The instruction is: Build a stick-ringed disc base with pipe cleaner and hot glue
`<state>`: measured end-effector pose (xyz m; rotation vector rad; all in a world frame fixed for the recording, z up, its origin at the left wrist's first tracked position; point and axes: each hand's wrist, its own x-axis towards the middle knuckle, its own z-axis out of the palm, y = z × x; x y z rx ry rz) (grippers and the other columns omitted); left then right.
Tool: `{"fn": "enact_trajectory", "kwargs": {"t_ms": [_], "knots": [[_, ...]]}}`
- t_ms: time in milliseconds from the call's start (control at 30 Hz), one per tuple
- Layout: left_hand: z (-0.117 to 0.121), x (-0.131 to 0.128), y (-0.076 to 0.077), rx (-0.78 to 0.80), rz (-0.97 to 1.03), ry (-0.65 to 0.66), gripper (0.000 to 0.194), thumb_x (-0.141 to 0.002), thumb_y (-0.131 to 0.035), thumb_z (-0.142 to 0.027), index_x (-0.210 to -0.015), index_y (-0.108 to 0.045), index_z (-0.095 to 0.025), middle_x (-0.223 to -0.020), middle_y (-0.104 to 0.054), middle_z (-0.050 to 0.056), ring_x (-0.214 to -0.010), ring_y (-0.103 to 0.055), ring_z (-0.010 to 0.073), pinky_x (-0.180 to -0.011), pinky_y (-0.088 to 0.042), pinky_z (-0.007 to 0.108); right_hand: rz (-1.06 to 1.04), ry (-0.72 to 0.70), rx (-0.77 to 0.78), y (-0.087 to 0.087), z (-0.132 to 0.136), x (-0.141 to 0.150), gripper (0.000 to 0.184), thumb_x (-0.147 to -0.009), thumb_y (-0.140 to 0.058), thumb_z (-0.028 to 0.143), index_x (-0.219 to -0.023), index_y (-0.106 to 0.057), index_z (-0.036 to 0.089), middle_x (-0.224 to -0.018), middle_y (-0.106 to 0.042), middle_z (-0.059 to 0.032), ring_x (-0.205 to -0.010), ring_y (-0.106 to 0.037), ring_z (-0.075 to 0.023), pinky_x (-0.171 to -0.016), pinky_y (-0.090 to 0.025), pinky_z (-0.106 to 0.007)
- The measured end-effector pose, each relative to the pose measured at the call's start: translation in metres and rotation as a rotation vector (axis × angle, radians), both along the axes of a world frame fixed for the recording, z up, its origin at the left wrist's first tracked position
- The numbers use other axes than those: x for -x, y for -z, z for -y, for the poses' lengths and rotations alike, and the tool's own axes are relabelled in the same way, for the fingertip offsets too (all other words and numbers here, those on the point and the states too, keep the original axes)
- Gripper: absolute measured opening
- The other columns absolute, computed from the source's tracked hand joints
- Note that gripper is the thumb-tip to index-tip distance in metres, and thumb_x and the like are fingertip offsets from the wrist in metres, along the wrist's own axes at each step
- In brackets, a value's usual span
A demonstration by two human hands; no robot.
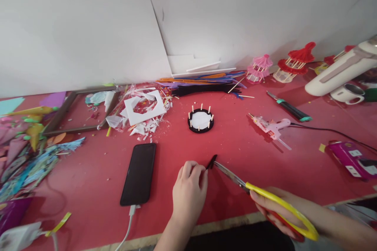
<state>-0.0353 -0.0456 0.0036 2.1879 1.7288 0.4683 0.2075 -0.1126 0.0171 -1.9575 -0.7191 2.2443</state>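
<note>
Near the front of the red table, my left hand (190,188) pinches a short black pipe cleaner (212,160) between thumb and fingertips. My right hand (275,206) grips scissors (279,204) with yellow and red handles. The tips of their blades meet the black piece just past my left fingers. Behind both hands lies a round white disc (200,119) edged with black fuzzy trim, several short wooden sticks standing upright around its rim.
A phone (138,174) on a white cable lies left of my left hand. To the right are a pink glue gun (271,125), a utility knife (288,109) and a purple power strip (352,160). Pipe cleaners (203,82), foam scraps (144,108) and little carousel-like models (296,62) lie farther back.
</note>
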Motion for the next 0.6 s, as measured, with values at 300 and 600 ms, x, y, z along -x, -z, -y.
{"fn": "enact_trajectory", "kwargs": {"t_ms": [300,600], "knots": [[-0.0016,0.0006,-0.0006,-0.004,0.008,-0.002,0.012,-0.092,-0.056,-0.023,-0.087,-0.067,-0.023,-0.093,-0.065,0.003,-0.08,-0.066,0.0188,-0.065,-0.051,0.028,-0.019,0.01,0.037,0.0012,0.0004,0.0005,0.058,-0.088,-0.043,0.074,-0.065,-0.042,0.021,-0.036,-0.031,0.0101,-0.025,-0.03,-0.0035,-0.024,-0.025,-0.013],[-0.0007,0.0002,-0.0007,-0.014,0.014,0.0,0.012,-0.092,-0.056,-0.024,-0.086,-0.066,-0.023,-0.092,-0.065,0.003,-0.08,-0.065,0.019,-0.064,-0.05,0.028,-0.057,-0.025,-0.027,0.0079,0.0042,-0.0029,0.065,-0.083,-0.037,0.083,-0.064,-0.046,0.021,-0.035,-0.03,0.009,-0.025,-0.033,-0.0062,-0.025,-0.026,-0.016]]}}
